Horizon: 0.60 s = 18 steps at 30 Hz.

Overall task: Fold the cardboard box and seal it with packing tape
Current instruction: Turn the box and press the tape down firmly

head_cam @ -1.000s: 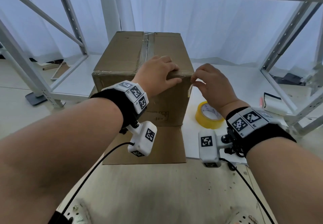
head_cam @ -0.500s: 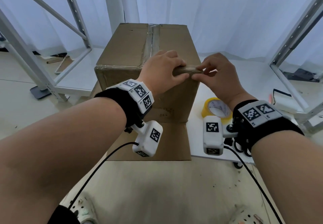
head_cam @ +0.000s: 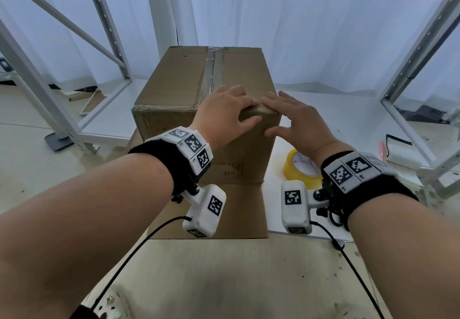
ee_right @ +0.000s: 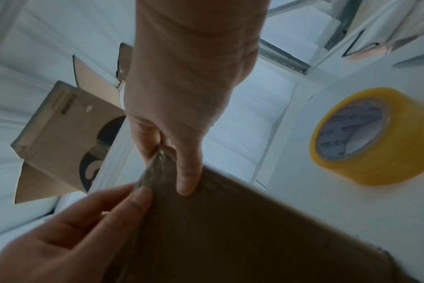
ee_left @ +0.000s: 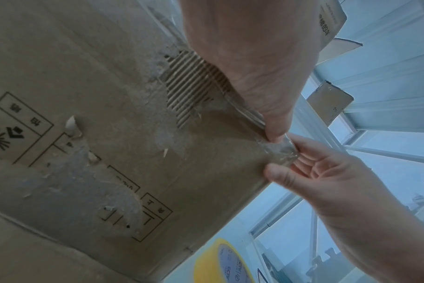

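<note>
A brown cardboard box (head_cam: 179,89) stands upright on the white table, its top seam closed with clear tape (head_cam: 214,69). My left hand (head_cam: 246,112) lies on the near top edge, fingers on the top and thumb on the front face. My right hand (head_cam: 273,117) presses with straight fingers on the near right top corner. A crumpled end of clear tape (ee_left: 277,151) sits at that corner between both hands' fingertips; the same tape end (ee_right: 156,168) shows in the right wrist view. The yellow tape roll (head_cam: 296,169) lies flat on the table right of the box.
A flat cardboard flap (head_cam: 239,209) lies in front of the box. Grey metal rack frames stand at the left (head_cam: 62,94) and the right (head_cam: 410,82). A white object with a black cord (head_cam: 398,149) lies at the far right. Another cardboard box (ee_right: 61,134) sits beyond.
My right hand, which was pinching the tape end at the box corner, has opened and flattened onto the corner. My left hand has stayed on the near top edge.
</note>
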Available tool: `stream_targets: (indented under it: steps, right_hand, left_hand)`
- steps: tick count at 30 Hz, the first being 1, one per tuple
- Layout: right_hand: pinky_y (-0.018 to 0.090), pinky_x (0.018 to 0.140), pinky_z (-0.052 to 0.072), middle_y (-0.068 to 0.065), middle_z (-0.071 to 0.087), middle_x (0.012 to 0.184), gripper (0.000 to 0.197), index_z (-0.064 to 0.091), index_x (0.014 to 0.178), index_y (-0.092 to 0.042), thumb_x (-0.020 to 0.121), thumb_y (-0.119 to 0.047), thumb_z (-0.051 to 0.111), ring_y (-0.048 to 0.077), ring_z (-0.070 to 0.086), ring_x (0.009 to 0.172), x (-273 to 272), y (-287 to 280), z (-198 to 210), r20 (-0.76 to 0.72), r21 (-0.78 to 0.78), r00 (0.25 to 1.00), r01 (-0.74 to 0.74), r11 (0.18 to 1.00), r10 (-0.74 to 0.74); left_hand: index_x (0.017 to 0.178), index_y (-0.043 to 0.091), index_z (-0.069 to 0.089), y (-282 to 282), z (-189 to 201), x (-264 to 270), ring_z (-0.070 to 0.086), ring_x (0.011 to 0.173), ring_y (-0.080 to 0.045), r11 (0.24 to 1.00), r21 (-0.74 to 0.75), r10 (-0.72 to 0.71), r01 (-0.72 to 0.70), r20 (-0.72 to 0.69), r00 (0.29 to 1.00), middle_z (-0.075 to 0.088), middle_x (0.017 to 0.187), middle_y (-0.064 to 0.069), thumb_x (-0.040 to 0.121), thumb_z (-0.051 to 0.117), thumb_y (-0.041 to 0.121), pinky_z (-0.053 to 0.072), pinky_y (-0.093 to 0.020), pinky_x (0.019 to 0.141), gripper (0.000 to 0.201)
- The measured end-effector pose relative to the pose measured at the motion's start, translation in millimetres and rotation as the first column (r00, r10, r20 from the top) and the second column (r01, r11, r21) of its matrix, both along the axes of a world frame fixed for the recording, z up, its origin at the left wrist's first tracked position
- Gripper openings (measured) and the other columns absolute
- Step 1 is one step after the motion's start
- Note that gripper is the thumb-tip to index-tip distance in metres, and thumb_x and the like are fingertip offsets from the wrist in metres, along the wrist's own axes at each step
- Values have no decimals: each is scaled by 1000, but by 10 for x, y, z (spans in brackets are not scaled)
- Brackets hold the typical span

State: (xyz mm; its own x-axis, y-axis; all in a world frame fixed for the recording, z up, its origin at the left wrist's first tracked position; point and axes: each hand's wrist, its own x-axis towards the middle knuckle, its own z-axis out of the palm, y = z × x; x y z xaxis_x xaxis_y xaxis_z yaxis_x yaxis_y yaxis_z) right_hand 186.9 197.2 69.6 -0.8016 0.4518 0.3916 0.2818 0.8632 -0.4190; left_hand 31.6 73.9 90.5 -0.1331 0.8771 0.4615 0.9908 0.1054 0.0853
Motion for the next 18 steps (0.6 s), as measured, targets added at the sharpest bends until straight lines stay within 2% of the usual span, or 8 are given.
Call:
stream_targets:
  steps: [3,5,7,8,12,14,16,18]
  right_hand:
    - [36,115,29,5,54,137,45,58,130,-16,86,-21,68,17,42,135,-3,24,44,-129,-74,991,-25,997,15]
    - [31,114,32,6,58,132,37,62,125,-14,89,-17,65,14,47,130,-18,7,31,-205,-114,979,-32,993,8]
    - [22,112,31,5,58,132,35,61,125,-15,91,-16,63,8,46,127,-44,-38,-16,-264,-155,964,-25,988,-17]
    - [19,111,30,3,58,132,34,61,126,-16,92,-16,62,6,45,126,-57,-61,-41,-284,-169,958,-15,985,-34]
    - [25,110,36,-1,58,132,30,64,123,-18,93,-16,59,8,51,123,-99,-149,-148,-344,-257,929,45,965,-135]
    - [25,110,36,-3,57,133,29,65,122,-18,94,-15,59,5,51,122,-111,-201,-168,-378,-318,912,36,948,-161]
    - [17,109,32,-1,55,136,28,65,122,-18,95,-15,56,6,48,126,-120,-270,-176,-376,-359,905,57,932,-200]
    - [10,103,29,5,53,137,28,65,123,-21,98,-19,52,14,45,130,-162,-356,-165,-338,-354,897,158,922,-284]
  left_hand:
    - [125,20,60,-23,-17,7,54,103,-21,1000,-8,-25,25,-55,998,61,112,0,94,41,48,40,-30,85,46]
    - [135,18,51,-17,-6,32,53,117,-25,997,-59,-47,40,-118,992,57,128,-3,98,30,46,40,-36,96,52]
    - [146,20,32,31,-11,46,36,136,-20,984,-179,-28,1,-148,989,38,149,0,101,24,43,26,-34,111,51]
    - [149,22,26,59,-1,38,28,140,-17,978,-207,-22,-9,-149,989,31,153,2,102,23,43,20,-31,113,51]
    - [151,25,15,-60,63,-220,16,145,-14,957,-285,3,-54,-178,984,18,157,4,98,17,51,11,-29,116,59]
    - [151,30,10,-288,53,-479,10,146,-16,931,-334,77,-146,-212,974,12,158,5,92,10,58,8,-33,117,65]
    - [150,36,9,-546,18,-715,8,146,-23,911,-322,195,-259,-218,956,10,159,3,85,9,66,6,-42,117,71]
    - [148,39,16,-774,2,-891,18,143,-31,877,-294,375,-381,-79,924,15,158,-3,82,23,72,18,-50,113,74]
